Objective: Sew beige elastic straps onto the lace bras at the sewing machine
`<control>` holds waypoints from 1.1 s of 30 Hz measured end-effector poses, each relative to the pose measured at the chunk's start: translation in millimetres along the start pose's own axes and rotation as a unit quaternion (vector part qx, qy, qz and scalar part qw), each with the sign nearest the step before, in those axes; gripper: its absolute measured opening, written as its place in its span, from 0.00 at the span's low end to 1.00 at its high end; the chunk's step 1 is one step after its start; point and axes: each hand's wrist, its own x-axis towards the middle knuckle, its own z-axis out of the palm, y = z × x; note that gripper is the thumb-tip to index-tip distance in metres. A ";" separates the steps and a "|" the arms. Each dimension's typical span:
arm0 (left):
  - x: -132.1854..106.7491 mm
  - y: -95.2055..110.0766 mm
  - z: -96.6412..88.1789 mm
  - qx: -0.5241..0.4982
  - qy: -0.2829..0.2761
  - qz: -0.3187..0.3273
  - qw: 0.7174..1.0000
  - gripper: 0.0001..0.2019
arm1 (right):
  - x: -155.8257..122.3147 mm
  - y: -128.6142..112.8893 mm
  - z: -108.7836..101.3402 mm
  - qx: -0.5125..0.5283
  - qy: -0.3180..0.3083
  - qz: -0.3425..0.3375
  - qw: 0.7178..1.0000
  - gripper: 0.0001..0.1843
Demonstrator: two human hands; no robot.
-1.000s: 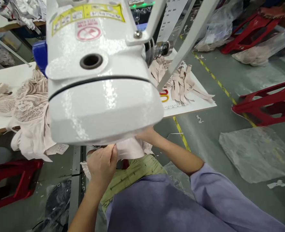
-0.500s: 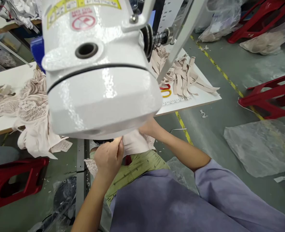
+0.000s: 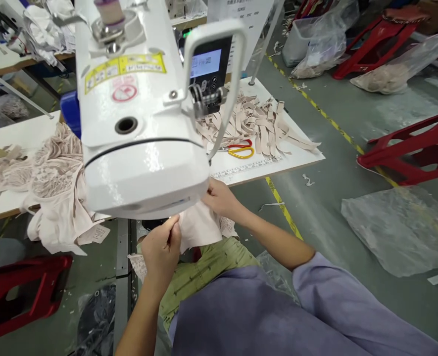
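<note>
While scissors [image 3: 241,156] lie nearby, the machine [image 3: 144,175] partly hides cloth [image 3: 200,228].

Machine head [image 3: 148,180] as obstacle near left fingers [image 3: 174,233]; open room rightward above floor [image 3: 322,207]

Bright, glare on machine [image 3: 148,178], slight blur

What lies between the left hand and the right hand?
Pale cloth spans the stretch from the left hand to the right hand, its far edge hidden by the machine; the head view shows this.
</note>
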 end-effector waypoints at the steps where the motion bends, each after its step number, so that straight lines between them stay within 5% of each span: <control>1: -0.2 0.4 -0.4 -0.023 0.001 -0.021 1.000 0.15 | -1.8 0.9 1.4 0.020 -0.001 0.008 1.000 0.15; 5: 1.2 1.5 -4.4 -0.071 -0.001 -0.063 0.996 0.15 | -15.9 5.9 9.9 0.160 -0.019 0.063 0.985 0.19; 10: -6.6 -0.1 -17.5 -0.085 -0.052 -0.014 0.995 0.14 | -54.4 9.7 15.8 0.310 -0.055 0.161 0.935 0.23; 12: -15.9 1.8 -20.2 -0.066 -0.079 0.017 0.994 0.14 | -74.2 9.2 15.8 0.276 -0.032 0.110 0.954 0.19; 15: -32.4 9.4 -13.7 -0.008 -0.101 0.093 0.990 0.21 | -103.7 6.6 17.0 0.144 0.001 -0.074 0.987 0.09; 18: -45.0 15.0 1.3 0.043 -0.138 0.199 0.969 0.14 | -125.7 3.8 18.4 0.020 -0.007 -0.288 0.957 0.06; 21: -49.5 13.2 10.7 0.074 -0.124 0.247 0.958 0.08 | -135.1 0.9 16.5 -0.085 -0.009 -0.400 0.912 0.09; 27: -49.4 8.3 6.0 0.039 -0.059 0.249 0.966 0.10 | -140.6 -8.3 14.9 -0.117 -0.002 -0.423 0.898 0.08; 30: -49.4 7.7 4.3 0.025 -0.083 0.226 0.970 0.10 | -146.4 -1.4 14.4 -0.086 -0.011 -0.411 0.907 0.12; 33: -50.1 12.5 0.4 -0.023 -0.156 0.138 0.978 0.13 | -145.9 30.3 1.4 -0.073 -0.061 -0.357 0.929 0.18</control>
